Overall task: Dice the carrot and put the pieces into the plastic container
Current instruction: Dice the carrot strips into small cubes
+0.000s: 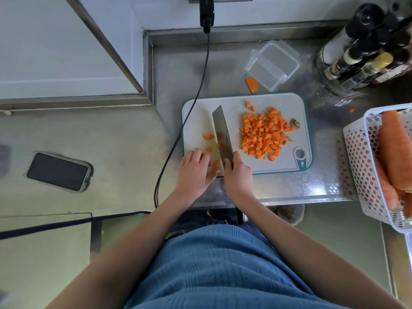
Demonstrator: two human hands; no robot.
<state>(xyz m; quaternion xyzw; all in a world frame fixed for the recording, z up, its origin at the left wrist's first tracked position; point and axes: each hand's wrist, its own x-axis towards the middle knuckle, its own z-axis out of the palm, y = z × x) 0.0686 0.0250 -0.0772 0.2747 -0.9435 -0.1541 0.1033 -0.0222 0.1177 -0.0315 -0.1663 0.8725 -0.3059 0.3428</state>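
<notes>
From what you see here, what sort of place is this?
Probably a kitchen prep area: a steel counter holds a cutting board with diced carrot, condiment bottles and a basket of whole carrots.

My orange carrot dice (263, 134) heap on my white, teal-edged board (245, 103); my white basket (361, 157) is dotted with holes.

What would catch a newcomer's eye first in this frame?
The bright heap of diced carrot on the right half of the cutting board stands out first. Next comes the cleaver lying lengthwise across the board's left part, its handle gripped by the right hand, while the left hand rests beside a few carrot scraps. Behind the board, the plastic container holds no carrot.
</notes>
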